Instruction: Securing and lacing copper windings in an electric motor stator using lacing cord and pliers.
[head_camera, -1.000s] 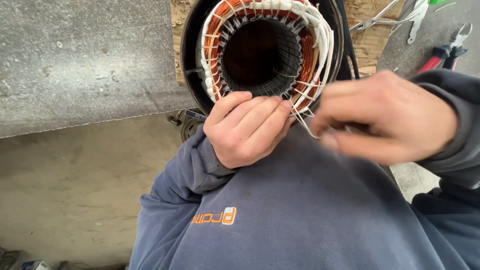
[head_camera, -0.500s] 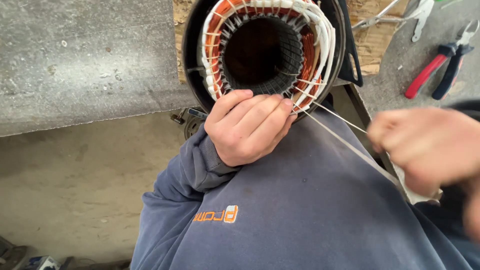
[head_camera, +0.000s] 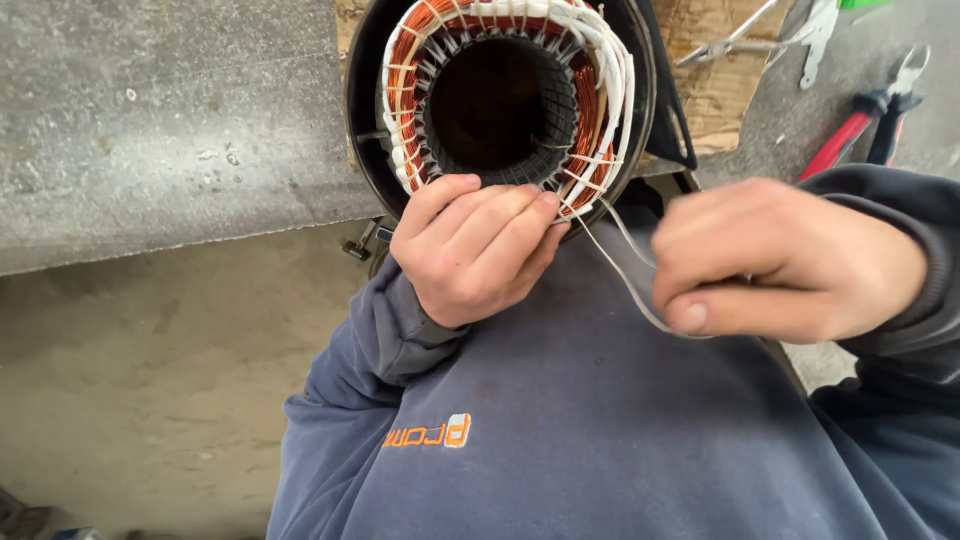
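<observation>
So there's a motor stator (head_camera: 500, 100) sitting at the edge of the grey counter (head_camera: 170, 120), open bore facing up toward whoever's wearing the camera. You can see the copper windings (head_camera: 400, 70) all around the ring, tied off with white lacing, and a thick bundle of white sleeving (head_camera: 615, 90) running round the right side.

The left hand (head_camera: 470, 250) is curled over the near rim of the stator, fingers (head_camera: 505, 215) bent and pressed right on the windings at the bottom edge, gripping that part of the coil. The right hand (head_camera: 780, 260) is off to the right, clear of the stator, closed up with the thumb pinched against the forefinger on a thin white lacing cord (head_camera: 625, 275). That cord runs from the lower right of the windings, just beside the left fingertips, down and across to the pinch, and it looks pretty taut.

Both arms are in a dark blue sweatshirt (head_camera: 600, 430).

Further back on the counter there's a bit of worn board (head_camera: 715, 90), with some metal scissors (head_camera: 760, 35) on it, and red-handled pliers (head_camera: 860, 125) lying well off to the right.
</observation>
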